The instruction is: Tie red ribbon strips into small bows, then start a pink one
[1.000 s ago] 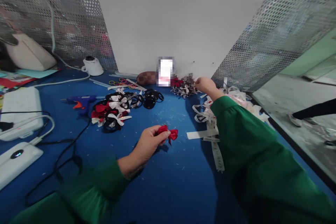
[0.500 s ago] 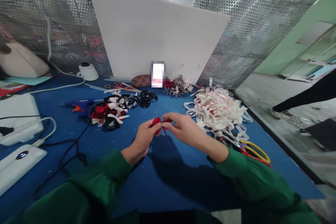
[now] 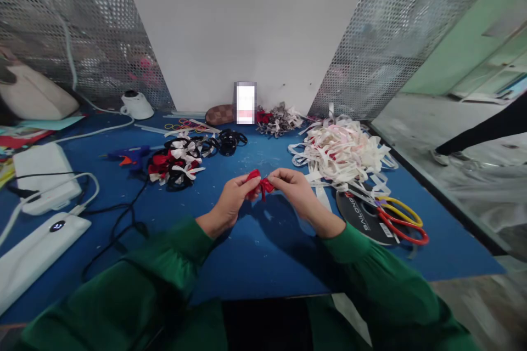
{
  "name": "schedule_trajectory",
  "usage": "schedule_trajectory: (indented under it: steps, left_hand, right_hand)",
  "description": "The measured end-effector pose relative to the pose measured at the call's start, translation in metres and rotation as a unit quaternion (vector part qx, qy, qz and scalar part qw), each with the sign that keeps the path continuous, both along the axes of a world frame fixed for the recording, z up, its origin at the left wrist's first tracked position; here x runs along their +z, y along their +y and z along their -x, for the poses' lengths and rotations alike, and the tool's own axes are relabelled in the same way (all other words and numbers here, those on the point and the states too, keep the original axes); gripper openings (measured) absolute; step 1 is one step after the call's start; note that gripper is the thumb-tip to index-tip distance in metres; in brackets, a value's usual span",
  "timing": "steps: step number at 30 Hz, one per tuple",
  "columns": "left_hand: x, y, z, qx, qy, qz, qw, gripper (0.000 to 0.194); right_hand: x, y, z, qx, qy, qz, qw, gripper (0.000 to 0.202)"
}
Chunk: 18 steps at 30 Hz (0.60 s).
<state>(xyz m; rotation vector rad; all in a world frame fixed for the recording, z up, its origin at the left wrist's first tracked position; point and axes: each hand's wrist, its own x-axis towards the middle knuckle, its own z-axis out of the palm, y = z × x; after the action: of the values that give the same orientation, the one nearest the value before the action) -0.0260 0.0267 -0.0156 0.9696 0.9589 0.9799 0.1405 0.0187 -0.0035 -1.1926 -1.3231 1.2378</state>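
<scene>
Above the middle of the blue table, a red ribbon bow [image 3: 264, 185] is stretched between my two hands. My left hand [image 3: 234, 195] pinches its left loop between thumb and fingers. On the other side, my right hand [image 3: 294, 189] grips the right loop with thumb and forefinger. A short red tail hangs down from the knot. Left of my hands lies a pile of red, white and black bow hair ties [image 3: 175, 164]. To the right is a heap of white ribbon strips [image 3: 341, 151].
Scissors with red and yellow handles [image 3: 401, 219] rest on a black disc [image 3: 358, 219] at right. A blue glue gun [image 3: 129, 157] lies left, near a white power bank [image 3: 45, 252] and cables. A phone [image 3: 246, 103] leans against a white board [image 3: 242, 38] at the back.
My hands have drawn slightly apart, and the bow's two loops and knot now show between them. The camera view has shifted, uncovering more of the scissors and the black disc.
</scene>
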Motion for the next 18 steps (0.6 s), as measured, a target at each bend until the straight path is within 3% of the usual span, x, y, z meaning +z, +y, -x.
schedule_trajectory:
  steps: [10,18]
  left_hand:
    - [-0.002,-0.002,0.0,-0.016,0.059,-0.043,0.997,0.023]
    - [-0.001,-0.003,0.001,-0.061,0.082,-0.054,0.993,0.025]
  right_hand:
    - [0.003,-0.004,-0.003,0.015,0.011,0.03,0.999,0.025]
    - [-0.01,-0.001,-0.004,-0.014,-0.04,-0.002,0.999,0.027]
